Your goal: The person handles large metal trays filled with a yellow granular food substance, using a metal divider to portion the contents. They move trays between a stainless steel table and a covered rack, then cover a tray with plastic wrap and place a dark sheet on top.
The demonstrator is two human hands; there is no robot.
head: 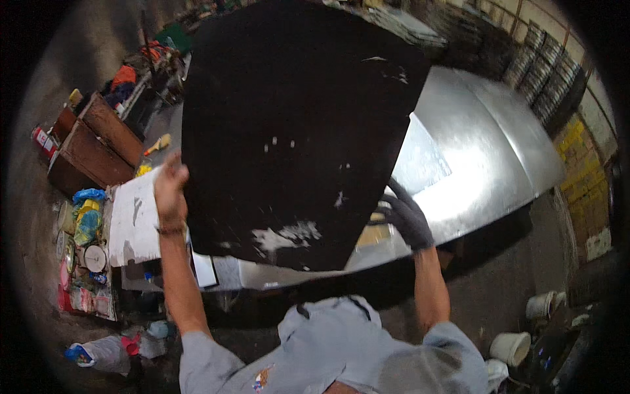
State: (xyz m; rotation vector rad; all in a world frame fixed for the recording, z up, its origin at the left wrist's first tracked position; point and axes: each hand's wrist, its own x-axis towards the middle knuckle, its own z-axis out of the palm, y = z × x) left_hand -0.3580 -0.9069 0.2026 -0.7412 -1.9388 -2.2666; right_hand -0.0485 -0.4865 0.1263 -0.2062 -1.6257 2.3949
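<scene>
A large dark sheet (295,147) with pale worn patches is raised in front of me, above a shiny metal-topped table (472,162). My left hand (172,189), ungloved and slightly blurred, grips the sheet's left edge. On the right edge is my right hand (406,219) in a dark glove, its fingers reaching partly behind the sheet. A lighter, translucent-looking piece (423,152) lies on the metal beside the sheet. Left of my left hand, a white sheet (133,221) with grey marks rests on the surface. The dark sheet hides much of the table.
A paintbrush (158,144) lies at the left, near brown boxes (98,152). Bags and small containers crowd a side stand (115,300). White buckets (511,347) stand on the floor at lower right. Stacked slatted items (544,74) are at the far right.
</scene>
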